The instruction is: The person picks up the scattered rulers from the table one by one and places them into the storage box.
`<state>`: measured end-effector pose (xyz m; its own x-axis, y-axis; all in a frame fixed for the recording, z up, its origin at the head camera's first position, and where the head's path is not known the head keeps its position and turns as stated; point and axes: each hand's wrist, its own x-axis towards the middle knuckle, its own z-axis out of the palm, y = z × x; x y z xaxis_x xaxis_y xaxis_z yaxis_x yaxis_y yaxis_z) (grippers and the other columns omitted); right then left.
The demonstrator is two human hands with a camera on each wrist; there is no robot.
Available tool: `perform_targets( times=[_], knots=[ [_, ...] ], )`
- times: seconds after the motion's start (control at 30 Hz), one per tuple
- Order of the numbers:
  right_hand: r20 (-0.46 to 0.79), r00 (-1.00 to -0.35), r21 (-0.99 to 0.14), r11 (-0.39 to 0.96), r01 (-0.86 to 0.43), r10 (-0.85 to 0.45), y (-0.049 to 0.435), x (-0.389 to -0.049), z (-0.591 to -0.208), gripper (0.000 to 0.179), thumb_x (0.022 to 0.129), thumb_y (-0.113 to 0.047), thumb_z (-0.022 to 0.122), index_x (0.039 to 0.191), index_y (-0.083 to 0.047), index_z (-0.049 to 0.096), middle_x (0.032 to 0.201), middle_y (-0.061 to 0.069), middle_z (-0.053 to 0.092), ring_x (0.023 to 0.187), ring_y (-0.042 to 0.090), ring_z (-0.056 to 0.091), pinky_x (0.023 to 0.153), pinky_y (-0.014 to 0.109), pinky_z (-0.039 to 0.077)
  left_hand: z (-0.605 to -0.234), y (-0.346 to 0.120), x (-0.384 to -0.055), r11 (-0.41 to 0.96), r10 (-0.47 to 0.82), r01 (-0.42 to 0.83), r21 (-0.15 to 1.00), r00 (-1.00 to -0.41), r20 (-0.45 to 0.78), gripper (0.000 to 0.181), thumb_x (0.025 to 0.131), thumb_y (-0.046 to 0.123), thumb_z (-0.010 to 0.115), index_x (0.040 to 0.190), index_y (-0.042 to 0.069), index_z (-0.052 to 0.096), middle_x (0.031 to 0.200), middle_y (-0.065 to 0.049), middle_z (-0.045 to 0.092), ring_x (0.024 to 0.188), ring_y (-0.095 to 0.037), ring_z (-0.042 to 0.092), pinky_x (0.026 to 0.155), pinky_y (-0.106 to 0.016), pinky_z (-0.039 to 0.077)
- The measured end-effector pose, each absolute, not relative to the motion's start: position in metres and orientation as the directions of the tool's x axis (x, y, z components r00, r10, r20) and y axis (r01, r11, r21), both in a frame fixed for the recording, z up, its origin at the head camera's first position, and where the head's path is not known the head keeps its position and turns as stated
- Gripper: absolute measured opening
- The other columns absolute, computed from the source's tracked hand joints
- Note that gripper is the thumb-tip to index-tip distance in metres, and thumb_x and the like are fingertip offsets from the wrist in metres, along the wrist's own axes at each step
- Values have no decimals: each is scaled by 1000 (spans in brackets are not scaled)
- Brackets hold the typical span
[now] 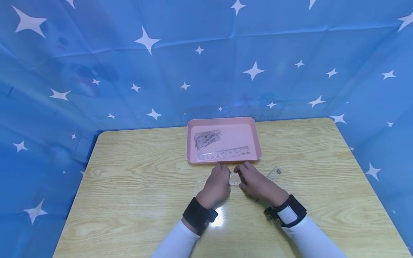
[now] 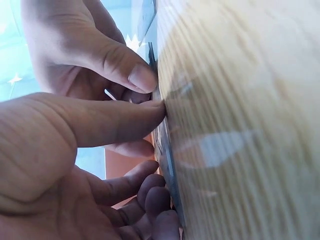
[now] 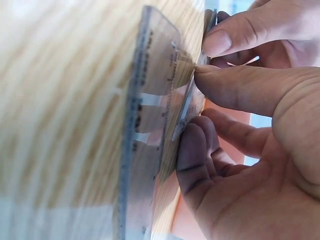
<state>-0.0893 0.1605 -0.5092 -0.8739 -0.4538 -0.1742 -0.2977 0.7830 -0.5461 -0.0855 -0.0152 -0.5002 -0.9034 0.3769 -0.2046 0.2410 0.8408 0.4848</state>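
Both hands meet over the table just in front of a pink tray [image 1: 223, 162]. A clear flat plastic piece with printed marks [image 1: 234, 183] lies low between them; its outline is mostly hidden. My left hand [image 1: 217, 184] pinches its left side, thumb on the near edge and fingers behind. My right hand [image 1: 258, 183] pinches its right side the same way, the thumbs close together. A clear ruler [image 3: 145, 120] lies beside the right hand, its far end showing past the hand in the head view. Inside the tray are a clear protractor [image 1: 206, 139] and a stencil ruler [image 1: 222, 154].
The wood-grain table [image 1: 135, 186] extends to both sides of the hands. Behind it hangs a blue cloth with white stars [image 1: 209, 82]. Black bands [image 1: 197, 216] circle both wrists, below which are white sleeves.
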Motion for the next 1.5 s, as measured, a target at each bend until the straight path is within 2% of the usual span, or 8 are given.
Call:
perform_targets(
  times=[0.3, 0.47, 0.63, 0.9, 1.07, 1.2, 1.33, 1.5],
  knots=[
    [-185, -870, -570, 771, -283, -456, 161, -90, -508, 53, 90, 1, 70, 140, -3, 53, 110, 4, 48, 99, 18, 46, 83, 35, 48, -503, -10, -84, 850, 332, 205, 485, -924, -190, 52, 88, 19, 81, 126, -6, 57, 107, -10, 48, 94, -22, 49, 74, -32, 49],
    [-175, -871, -581, 763, -285, -459, 162, -90, -508, 51, 89, 1, 71, 137, -2, 54, 107, 4, 47, 97, 18, 45, 81, 33, 47, -504, -6, -85, 869, 317, 206, 451, -930, -186, 50, 87, 16, 81, 125, -7, 58, 108, -11, 50, 97, -23, 52, 76, -33, 52],
    [-184, -877, -586, 765, -265, -445, 162, -90, -508, 55, 89, 1, 72, 140, -2, 53, 108, 4, 48, 99, 19, 46, 83, 35, 47, -506, -5, -86, 872, 327, 227, 433, -929, -171, 48, 87, 15, 80, 124, -7, 58, 108, -11, 50, 99, -25, 54, 77, -35, 53],
    [-196, -883, -594, 768, -239, -427, 161, -92, -507, 51, 88, 0, 74, 135, -3, 55, 103, 4, 48, 95, 18, 46, 77, 31, 44, -506, -6, -83, 863, 323, 240, 445, -939, -120, 40, 84, 13, 81, 113, -4, 59, 104, -12, 51, 98, -28, 55, 75, -38, 53],
    [-195, -882, -595, 766, -242, -430, 161, -93, -506, 49, 87, 2, 75, 132, -3, 56, 103, 5, 48, 94, 19, 46, 77, 31, 44, -508, -7, -82, 865, 318, 232, 445, -939, -129, 42, 86, 14, 80, 116, -5, 59, 104, -12, 51, 97, -28, 55, 75, -38, 52],
    [-195, -880, -595, 766, -243, -432, 161, -93, -506, 49, 86, 1, 76, 131, -3, 56, 104, 5, 48, 94, 19, 47, 78, 32, 44, -508, -8, -82, 850, 313, 203, 487, -936, -157, 38, 88, 14, 79, 115, -3, 60, 104, -10, 49, 94, -25, 52, 72, -35, 49],
    [-195, -882, -596, 765, -242, -430, 161, -92, -508, 49, 87, 0, 75, 133, -4, 56, 106, 5, 48, 96, 19, 47, 80, 33, 45, -508, -9, -81, 836, 308, 191, 514, -939, -152, 43, 89, 16, 79, 121, -3, 59, 109, -9, 48, 98, -24, 48, 75, -33, 47],
    [-168, -883, -599, 757, -261, -438, 162, -91, -511, 53, 88, -1, 75, 137, -3, 54, 107, 5, 49, 97, 19, 48, 80, 32, 46, -508, -6, -80, 860, 329, 254, 444, -939, -99, 51, 87, 19, 81, 127, -4, 60, 111, -10, 49, 102, -25, 48, 84, -35, 47]
  ],
)
